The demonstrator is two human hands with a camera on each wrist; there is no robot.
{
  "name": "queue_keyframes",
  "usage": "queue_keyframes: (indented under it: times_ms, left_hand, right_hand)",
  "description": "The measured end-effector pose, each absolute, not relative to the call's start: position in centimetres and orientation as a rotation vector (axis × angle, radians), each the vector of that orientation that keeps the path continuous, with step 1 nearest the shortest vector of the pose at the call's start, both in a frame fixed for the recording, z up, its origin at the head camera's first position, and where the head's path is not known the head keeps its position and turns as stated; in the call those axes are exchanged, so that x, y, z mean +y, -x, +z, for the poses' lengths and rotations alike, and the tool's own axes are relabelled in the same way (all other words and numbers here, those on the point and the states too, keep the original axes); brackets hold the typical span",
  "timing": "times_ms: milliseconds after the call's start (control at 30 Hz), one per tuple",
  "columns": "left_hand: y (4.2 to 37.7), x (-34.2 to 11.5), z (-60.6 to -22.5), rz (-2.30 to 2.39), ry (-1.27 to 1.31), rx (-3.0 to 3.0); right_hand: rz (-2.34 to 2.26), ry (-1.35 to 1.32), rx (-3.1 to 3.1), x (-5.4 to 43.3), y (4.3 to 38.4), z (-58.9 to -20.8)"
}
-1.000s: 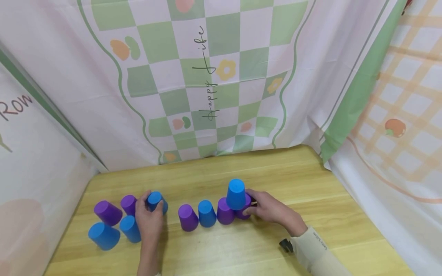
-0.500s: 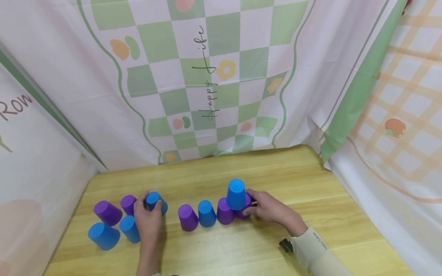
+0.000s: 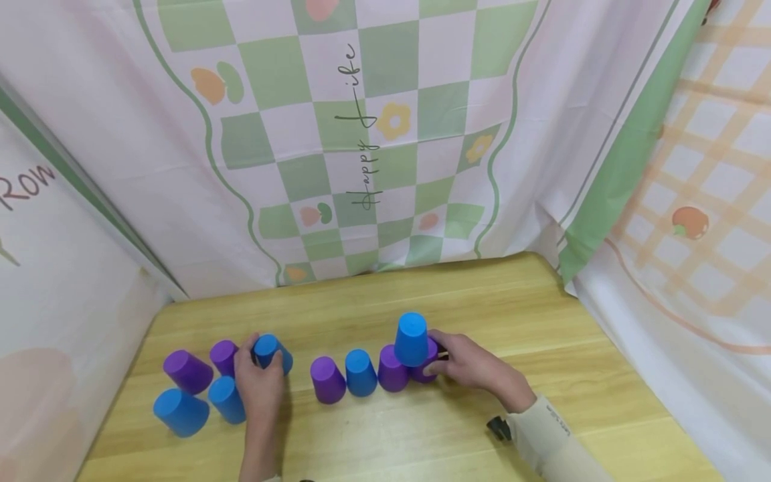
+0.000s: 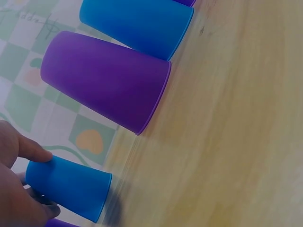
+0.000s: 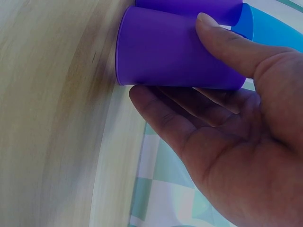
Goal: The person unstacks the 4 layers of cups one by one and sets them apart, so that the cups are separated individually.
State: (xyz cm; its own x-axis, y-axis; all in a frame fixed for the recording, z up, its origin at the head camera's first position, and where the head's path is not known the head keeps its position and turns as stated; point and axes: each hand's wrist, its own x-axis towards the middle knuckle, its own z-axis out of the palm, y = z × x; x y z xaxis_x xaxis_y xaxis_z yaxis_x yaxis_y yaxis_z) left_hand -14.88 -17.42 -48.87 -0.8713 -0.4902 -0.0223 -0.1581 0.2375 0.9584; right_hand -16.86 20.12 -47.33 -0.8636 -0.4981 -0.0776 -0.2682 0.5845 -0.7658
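Observation:
My left hand (image 3: 259, 385) grips an upside-down blue cup (image 3: 269, 353) on the left part of the table, thumb on one side and fingers on the other. In the left wrist view that blue cup (image 4: 71, 189) stands apart from the row's purple cup (image 4: 104, 82). My right hand (image 3: 476, 365) holds the purple cup at the row's right end, the thumb on its near side. The right wrist view has this purple cup (image 5: 175, 52) between thumb and fingers. Another blue cup (image 3: 412, 338) rests on top, bridging it and the neighbouring purple cup (image 3: 393, 369).
Left of that pair, a blue cup (image 3: 361, 373) and a purple cup (image 3: 328, 380) continue the row. Beyond my left hand stand two purple cups, one at the far left (image 3: 188, 372), and two blue ones, the nearest (image 3: 182, 412) at the front. Printed cloth (image 3: 391, 201) hangs behind the table.
My left hand and its blue cup have shifted very slightly left since a second ago. The right hand and the cups in the row look unmoved.

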Motion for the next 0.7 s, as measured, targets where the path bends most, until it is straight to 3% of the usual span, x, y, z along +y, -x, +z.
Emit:
queue_keyframes:
  times_ms: [700]
  left_hand:
    - [14.3, -16.9, -47.1, -1.688, -0.527, -2.177]
  right_hand:
    - [-1.164, 0.597, 2.522, 20.0, 16.8, -47.3]
